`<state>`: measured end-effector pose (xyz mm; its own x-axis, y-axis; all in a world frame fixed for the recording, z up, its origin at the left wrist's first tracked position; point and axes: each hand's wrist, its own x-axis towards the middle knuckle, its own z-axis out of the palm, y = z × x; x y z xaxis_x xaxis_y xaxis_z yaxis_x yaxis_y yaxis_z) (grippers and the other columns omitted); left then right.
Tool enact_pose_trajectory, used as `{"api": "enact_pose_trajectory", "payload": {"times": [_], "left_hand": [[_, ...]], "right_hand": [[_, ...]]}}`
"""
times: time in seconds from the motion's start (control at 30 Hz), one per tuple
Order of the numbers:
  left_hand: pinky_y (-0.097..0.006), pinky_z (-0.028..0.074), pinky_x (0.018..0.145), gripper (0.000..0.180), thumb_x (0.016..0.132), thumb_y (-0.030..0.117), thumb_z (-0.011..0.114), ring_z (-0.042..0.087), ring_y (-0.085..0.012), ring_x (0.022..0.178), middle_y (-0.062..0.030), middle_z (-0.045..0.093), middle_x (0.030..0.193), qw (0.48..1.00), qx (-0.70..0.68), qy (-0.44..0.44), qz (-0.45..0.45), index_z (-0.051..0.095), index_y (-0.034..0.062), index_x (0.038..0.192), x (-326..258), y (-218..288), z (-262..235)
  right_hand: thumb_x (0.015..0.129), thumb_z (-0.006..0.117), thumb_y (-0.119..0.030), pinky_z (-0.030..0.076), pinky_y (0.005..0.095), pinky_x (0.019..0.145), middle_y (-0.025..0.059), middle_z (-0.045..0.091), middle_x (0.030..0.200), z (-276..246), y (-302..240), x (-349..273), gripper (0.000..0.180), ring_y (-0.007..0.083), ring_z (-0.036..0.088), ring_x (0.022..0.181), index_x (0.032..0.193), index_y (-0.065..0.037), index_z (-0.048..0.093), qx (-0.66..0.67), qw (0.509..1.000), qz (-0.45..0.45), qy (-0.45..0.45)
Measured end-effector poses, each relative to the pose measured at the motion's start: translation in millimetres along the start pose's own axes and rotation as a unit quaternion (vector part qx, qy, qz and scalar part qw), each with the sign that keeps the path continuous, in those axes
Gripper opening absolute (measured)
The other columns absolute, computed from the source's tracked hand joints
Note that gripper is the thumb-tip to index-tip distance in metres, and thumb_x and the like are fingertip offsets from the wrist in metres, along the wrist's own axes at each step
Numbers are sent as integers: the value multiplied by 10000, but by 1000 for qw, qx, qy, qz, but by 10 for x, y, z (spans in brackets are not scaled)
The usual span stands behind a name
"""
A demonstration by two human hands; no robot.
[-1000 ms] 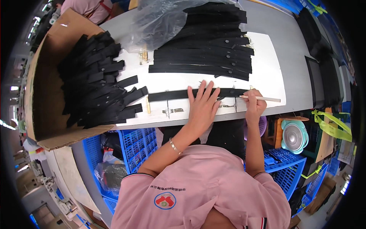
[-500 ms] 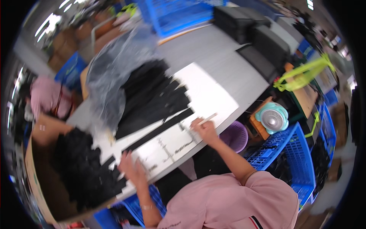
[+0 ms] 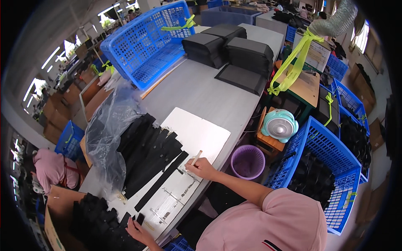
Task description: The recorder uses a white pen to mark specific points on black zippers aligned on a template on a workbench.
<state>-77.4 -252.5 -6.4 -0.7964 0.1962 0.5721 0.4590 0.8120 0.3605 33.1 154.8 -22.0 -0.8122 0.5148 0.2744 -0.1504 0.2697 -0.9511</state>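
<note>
My right hand (image 3: 202, 168) is closed round a pale, slim pen-like stick (image 3: 197, 157), its top tilted up over the white board (image 3: 201, 129). Just left of it, a long black fabric strip (image 3: 161, 180) lies slantwise on the board, beside drawn lines and small dark marks. My left hand (image 3: 138, 232) is at the board's near left end, fingers stretched and somewhat apart, close to short black pieces (image 3: 140, 218); whether it touches them is unclear. A heap of black strips (image 3: 150, 146) spreads past the board, partly under a clear plastic bag (image 3: 104, 142).
A cardboard box (image 3: 63, 201) of black pieces stands at left. Stacked black panels (image 3: 249, 56) and a blue crate (image 3: 146, 50) occupy the table's far end. To the right are a purple basket (image 3: 248, 162), a teal fan (image 3: 279, 125) and a blue crate (image 3: 326, 142) holding black pieces.
My left hand has moved from the strip's near end toward the box. My right hand still grips the stick beside the strip. The whole view has shifted and turned.
</note>
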Motion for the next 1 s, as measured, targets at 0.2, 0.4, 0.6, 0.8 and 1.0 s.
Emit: {"api": "enact_pose_trajectory", "payload": {"times": [0.2,0.4,0.6,0.8,1.0], "left_hand": [[-373,537,771,161,938,28,673,692,-309,844,-160,717,940,969,-205,-139,6,744,11,1081,173,1145,283],[-361,553,828,200,872,25,736,710,-282,890,-146,726,958,926,-291,-236,50,751,11,1071,138,1922,686],[-380,533,904,255,863,35,754,678,-285,987,-130,711,1059,942,-271,-194,50,742,27,1118,38,2035,707],[-391,502,912,161,845,59,784,647,-301,1022,-113,706,1079,957,-251,-143,26,771,49,1005,-119,1711,581],[-411,490,905,156,841,60,787,651,-302,1010,-101,717,1054,966,-224,-111,59,768,54,996,-178,1730,701]], "right_hand": [[1016,647,-180,484,300,634,73,676,779,17,-294,-37,190,130,601,668,1115,-45,737,43,998,-19,29],[934,707,-162,511,367,743,76,738,1000,173,-352,-413,328,240,679,807,1256,-103,685,-231,928,-292,10],[951,685,-228,423,441,1086,106,647,1342,42,-166,-652,396,245,610,1250,1319,-96,620,-332,887,-308,-87],[925,726,-301,318,515,1184,71,595,1448,-35,-245,-760,473,219,518,1391,1346,-123,604,-424,849,-300,-97],[899,747,-310,329,530,1175,107,615,1406,182,-252,-824,515,231,521,1392,1342,-98,595,-389,863,-291,-135]]}}
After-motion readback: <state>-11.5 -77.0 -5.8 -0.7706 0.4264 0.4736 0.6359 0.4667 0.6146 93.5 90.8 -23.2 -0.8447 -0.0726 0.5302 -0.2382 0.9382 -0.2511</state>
